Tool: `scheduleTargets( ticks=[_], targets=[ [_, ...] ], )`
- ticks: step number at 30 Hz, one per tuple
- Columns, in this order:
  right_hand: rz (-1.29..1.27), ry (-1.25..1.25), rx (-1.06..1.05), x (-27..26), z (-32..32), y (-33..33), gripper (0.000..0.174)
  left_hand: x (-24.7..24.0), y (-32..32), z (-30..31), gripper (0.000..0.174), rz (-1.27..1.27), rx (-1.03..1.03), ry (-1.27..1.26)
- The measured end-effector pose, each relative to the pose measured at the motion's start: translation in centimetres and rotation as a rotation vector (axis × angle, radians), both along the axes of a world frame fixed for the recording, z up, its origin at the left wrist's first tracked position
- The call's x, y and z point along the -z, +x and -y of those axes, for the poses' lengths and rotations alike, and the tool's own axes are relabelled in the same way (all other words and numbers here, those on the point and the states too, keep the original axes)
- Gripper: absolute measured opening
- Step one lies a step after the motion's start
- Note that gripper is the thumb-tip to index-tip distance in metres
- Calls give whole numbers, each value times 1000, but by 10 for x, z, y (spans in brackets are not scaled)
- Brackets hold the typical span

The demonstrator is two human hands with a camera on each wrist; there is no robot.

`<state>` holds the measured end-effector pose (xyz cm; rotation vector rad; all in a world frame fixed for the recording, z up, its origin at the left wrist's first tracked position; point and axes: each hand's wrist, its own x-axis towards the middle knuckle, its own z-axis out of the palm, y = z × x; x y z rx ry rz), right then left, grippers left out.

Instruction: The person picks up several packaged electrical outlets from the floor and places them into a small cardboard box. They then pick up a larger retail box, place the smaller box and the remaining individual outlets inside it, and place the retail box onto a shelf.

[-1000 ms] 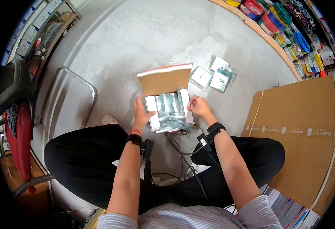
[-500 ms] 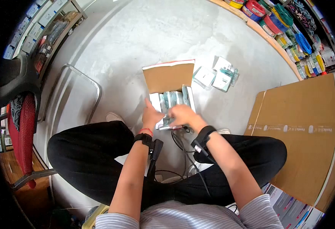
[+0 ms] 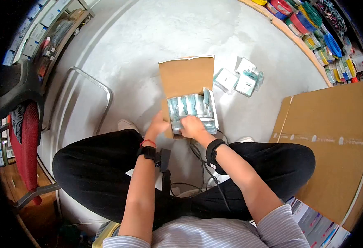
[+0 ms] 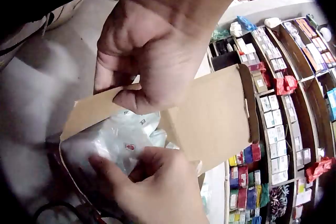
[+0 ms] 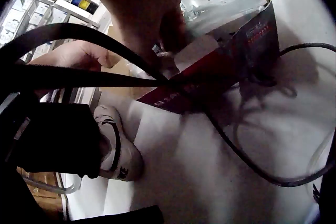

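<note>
An open cardboard box (image 3: 187, 78) stands on the floor, its lid raised at the far side, with several plastic-wrapped packets (image 3: 193, 105) inside. My left hand (image 3: 158, 124) grips the box's left side flap, thumb on the inner face, as the left wrist view shows at the flap (image 4: 92, 109). My right hand (image 3: 193, 127) reaches over the near left part of the box. Its bent fingers (image 4: 149, 163) touch the clear plastic of a packet (image 4: 113, 137); whether they pinch it is unclear. The right wrist view partly hides these fingers behind the hand.
Several wrapped packets (image 3: 226, 79) lie on the floor right of the box. Black cables (image 3: 202, 165) run between the legs. A large carton (image 3: 326, 140) stands at right, a red chair (image 3: 25, 144) at left; shelves line both sides.
My right hand has moved from the box's right flap to its near left part. The left flap, white on top before, now shows brown, raised in my left hand.
</note>
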<state>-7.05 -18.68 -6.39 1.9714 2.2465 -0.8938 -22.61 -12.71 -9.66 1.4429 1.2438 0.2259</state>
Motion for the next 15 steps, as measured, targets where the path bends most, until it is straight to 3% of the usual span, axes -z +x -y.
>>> scheduleTargets(
  ticks=[3,6,9,13,15],
  targets=[
    [-22,15,66,0,-1,-4,22,-4,3,2,37,20,-35,46],
    [-52,80,-93,8,-8,4,26,-34,12,3,33,-269,73,85],
    [-203,178,50,-14,-24,33,24,-29,10,1,37,9,-154,-368],
    [-387,565,699,-31,-48,82,15,-31,1,1,42,91,-209,-492],
    [-242,604,803,-13,-54,116,13,-16,-8,2,42,112,-138,-451]
  ],
)
